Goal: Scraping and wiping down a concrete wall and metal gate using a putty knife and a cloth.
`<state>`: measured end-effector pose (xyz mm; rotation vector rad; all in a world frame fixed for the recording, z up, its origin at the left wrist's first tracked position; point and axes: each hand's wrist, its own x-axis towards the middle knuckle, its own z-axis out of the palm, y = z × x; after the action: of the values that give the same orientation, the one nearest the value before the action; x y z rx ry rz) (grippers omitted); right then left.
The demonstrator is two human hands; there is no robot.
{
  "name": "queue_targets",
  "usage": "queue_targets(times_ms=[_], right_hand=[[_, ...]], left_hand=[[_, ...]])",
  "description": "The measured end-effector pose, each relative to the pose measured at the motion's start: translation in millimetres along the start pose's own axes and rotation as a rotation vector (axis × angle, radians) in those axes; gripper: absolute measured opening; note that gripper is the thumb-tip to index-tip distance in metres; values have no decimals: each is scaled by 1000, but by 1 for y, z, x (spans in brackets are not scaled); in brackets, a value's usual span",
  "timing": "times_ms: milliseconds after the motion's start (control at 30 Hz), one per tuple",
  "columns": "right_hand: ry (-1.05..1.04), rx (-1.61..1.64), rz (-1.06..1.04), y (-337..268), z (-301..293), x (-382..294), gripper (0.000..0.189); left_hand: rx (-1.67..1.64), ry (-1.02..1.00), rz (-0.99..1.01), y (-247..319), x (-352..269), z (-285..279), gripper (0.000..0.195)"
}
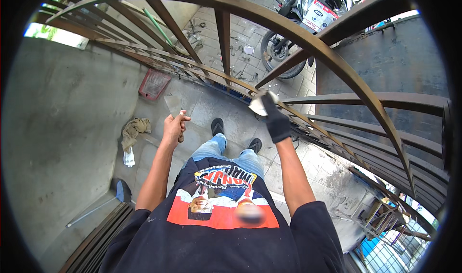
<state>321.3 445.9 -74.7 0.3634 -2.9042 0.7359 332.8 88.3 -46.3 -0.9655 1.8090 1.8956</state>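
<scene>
My bare left hand [174, 128] grips the handle of a putty knife [173, 103], its flat blade pointing away from me. A black glove covers my right hand [276, 123], which presses a whitish folded piece, perhaps sandpaper or cloth [259, 106], against a brown metal rail of the barred gate [325, 128]. Part of that piece is hidden under my fingers. The gate's curved top bar [231, 0] and several upright bars stand before me.
A red dustpan [154, 84] lies by the grey wall [65, 103], near a crumpled tan cloth [134, 130]. Behind my left arm are a blue-headed broom [122, 191] and stacked dark metal bars [97, 238]. Beyond the gate stands a motorcycle [281, 52]; a metal frame [379, 219] is at lower right.
</scene>
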Motion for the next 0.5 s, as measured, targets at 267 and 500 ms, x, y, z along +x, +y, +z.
queue_targets(times_ms=[267, 500], right_hand=[[68, 76, 114, -25, 6, 11, 67], [129, -97, 135, 6, 2, -29, 63]], left_hand=[[-36, 7, -60, -27, -1, 3, 25], [16, -30, -35, -22, -4, 27, 24]])
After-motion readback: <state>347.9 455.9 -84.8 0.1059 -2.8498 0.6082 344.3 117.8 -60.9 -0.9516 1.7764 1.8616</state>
